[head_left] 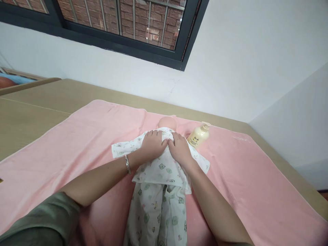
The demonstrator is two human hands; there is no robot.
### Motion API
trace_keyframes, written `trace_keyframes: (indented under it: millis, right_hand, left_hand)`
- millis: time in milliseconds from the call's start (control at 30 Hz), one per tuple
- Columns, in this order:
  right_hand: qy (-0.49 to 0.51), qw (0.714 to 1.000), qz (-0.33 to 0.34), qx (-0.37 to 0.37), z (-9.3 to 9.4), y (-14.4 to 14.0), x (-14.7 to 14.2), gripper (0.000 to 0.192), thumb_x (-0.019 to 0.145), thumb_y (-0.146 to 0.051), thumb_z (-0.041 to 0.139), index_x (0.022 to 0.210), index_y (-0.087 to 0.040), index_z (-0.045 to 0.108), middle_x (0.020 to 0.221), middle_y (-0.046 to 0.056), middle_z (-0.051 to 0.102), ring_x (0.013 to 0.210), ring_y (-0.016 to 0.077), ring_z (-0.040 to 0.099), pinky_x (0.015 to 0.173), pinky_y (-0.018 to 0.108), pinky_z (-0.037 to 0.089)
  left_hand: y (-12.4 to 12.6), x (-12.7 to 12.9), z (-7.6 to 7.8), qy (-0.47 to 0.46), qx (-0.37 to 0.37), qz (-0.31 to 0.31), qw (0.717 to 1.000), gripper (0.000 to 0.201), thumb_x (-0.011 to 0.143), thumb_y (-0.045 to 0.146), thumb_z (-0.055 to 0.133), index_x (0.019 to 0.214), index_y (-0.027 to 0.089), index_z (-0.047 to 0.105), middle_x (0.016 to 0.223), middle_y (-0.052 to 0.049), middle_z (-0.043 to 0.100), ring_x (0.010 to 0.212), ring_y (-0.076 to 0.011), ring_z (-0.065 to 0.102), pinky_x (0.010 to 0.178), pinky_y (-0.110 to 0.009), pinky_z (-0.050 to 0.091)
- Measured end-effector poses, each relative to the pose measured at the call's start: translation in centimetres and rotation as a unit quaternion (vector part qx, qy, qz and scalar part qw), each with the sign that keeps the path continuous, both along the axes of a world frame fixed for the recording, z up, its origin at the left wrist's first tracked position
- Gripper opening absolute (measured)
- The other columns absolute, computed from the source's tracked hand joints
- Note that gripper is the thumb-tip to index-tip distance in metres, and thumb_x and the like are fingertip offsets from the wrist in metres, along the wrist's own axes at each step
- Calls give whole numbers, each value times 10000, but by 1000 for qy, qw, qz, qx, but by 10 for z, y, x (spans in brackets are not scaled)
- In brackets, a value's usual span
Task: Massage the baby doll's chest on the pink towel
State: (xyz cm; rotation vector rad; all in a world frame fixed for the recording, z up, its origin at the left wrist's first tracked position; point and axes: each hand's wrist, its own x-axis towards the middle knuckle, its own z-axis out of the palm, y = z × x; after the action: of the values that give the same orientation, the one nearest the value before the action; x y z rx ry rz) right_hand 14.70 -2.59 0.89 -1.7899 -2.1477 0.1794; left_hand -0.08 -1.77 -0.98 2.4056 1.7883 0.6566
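A baby doll (167, 122) lies on its back on a pink towel (77, 143), dressed in a white outfit (161, 191) printed with small green bears. My left hand (153, 143) rests palm down on the doll's chest, fingers curled at the collar. A silver bangle circles that wrist. My right hand (180, 148) lies beside it on the chest, touching the fabric near the neck. Both hands press on the shirt cloth. Only the top of the doll's head shows beyond my fingers.
A cream pump bottle (198, 135) lies on the towel just right of the doll's head. The towel covers a tan wooden table (30, 116) set against a white wall. A dark-framed window is above.
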Motion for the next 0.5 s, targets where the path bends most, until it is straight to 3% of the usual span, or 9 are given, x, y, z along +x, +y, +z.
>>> trace_keyframes:
  millis: [267,500]
  right_hand:
    - [1,1000,6,12,-1,0,1,368,988,-247,403,1244,-138,644,1255,145,699,1210,293,583,1066,396,388]
    - [-18,1000,-2,3,-1,-1,0,419,1006,-244,390,1338,-112,608,1401,170,639,1345,294,529,1150,414,338]
  left_hand:
    - [2,-4,4,1,-10,-20,1000,321,998,353,446,1146,131,624,1155,-165,715,1104,-329,654,992,-459,492]
    - [8,-6,4,-1,-29,-31,999,333,979,376,475,1168,135,607,1156,-167,706,1096,-327,657,976,-455,497]
